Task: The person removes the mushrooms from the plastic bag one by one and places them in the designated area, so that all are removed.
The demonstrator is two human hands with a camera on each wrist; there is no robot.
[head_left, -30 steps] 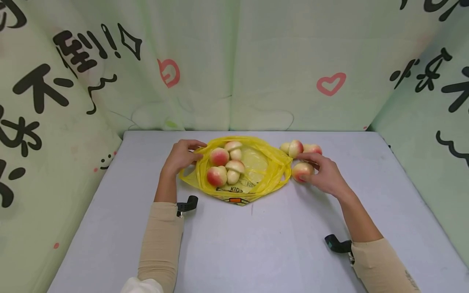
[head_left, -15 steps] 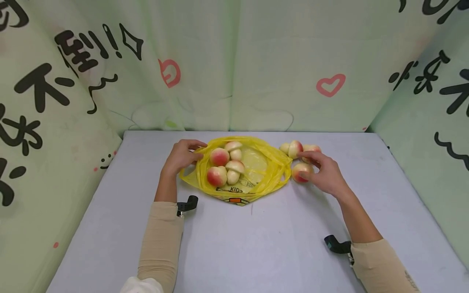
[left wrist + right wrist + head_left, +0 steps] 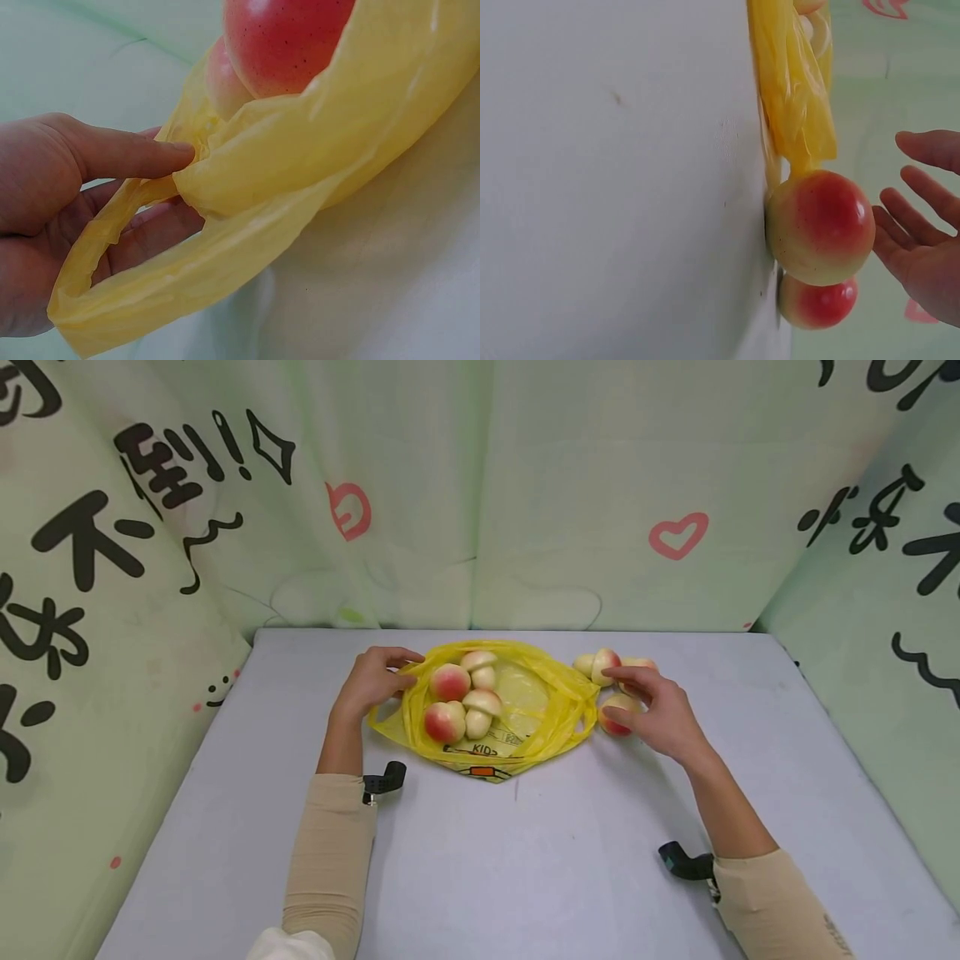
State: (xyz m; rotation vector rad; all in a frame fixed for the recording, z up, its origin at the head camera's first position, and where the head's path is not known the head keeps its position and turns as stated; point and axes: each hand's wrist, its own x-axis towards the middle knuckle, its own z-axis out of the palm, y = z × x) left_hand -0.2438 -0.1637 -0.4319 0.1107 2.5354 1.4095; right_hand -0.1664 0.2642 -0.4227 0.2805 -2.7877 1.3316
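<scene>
A yellow plastic bag [image 3: 570, 697] lies with its mouth spread, and several toy mushrooms [image 3: 450, 682] with pale stems and reddish caps rest in its left half. At the bag's left edge, my left hand [image 3: 378, 675] pinches the film beside the handle loop [image 3: 135, 330], thumb on top and fingers behind. Just right of the bag sits a loose mushroom [image 3: 821, 227]. My right hand [image 3: 663, 714] hovers over it, thumb and fingers spread; the right wrist view shows a gap between thumb and cap. Part of this mushroom is hidden by the hand in the head view.
Behind the right hand, more loose mushrooms [image 3: 604, 665] stand near the far side of the white table [image 3: 525, 868]. Pale green curtains [image 3: 562, 485] with black writing and red hearts hang at the back and both sides. Each forearm carries a black camera mount [image 3: 386, 778].
My right hand has lifted slightly and shifted a little left above the loose mushroom, its thumb rising off the cap's lower part. The left hand and bag stay in place.
</scene>
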